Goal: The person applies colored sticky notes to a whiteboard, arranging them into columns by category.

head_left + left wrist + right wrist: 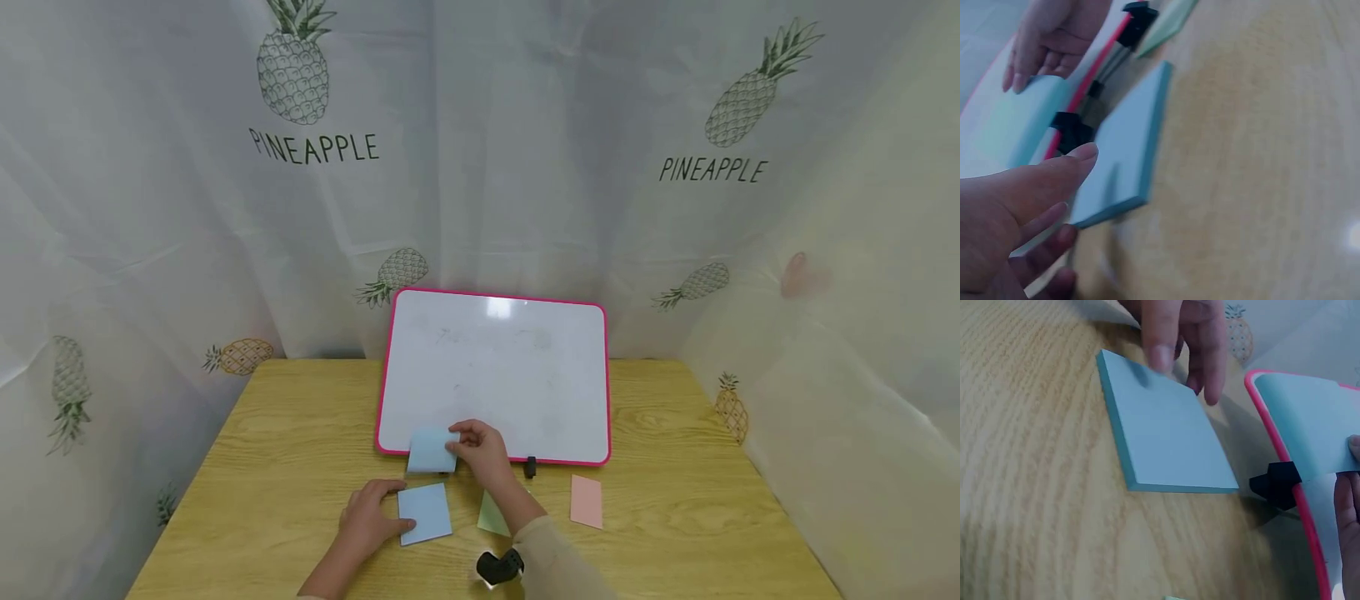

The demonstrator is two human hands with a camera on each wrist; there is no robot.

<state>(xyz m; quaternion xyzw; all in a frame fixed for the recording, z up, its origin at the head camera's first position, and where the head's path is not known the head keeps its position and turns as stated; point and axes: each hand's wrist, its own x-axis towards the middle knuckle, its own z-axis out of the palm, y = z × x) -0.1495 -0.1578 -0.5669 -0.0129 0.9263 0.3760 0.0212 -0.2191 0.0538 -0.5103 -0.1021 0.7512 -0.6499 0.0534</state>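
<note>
My right hand (483, 454) pinches the right edge of a light blue sticky note (431, 451), which lies against the lower left of a pink-framed whiteboard (495, 375) and overlaps its bottom edge. Below it, on the table, sits a thick pad of blue sticky notes (425, 514). My left hand (367, 518) is at the pad's left side, thumb and fingers spread apart about its corner. From the right wrist view, the thumb (1161, 356) appears just above the pad, its shadow falling on the top sheet.
A green sticky pad (492, 515) is partly covered by my right forearm. Farther right lies a pink pad (587, 502). Black feet (531, 467) hold the whiteboard's lower edge on the wooden table (675, 500). A pineapple-print curtain (510, 167) hangs behind.
</note>
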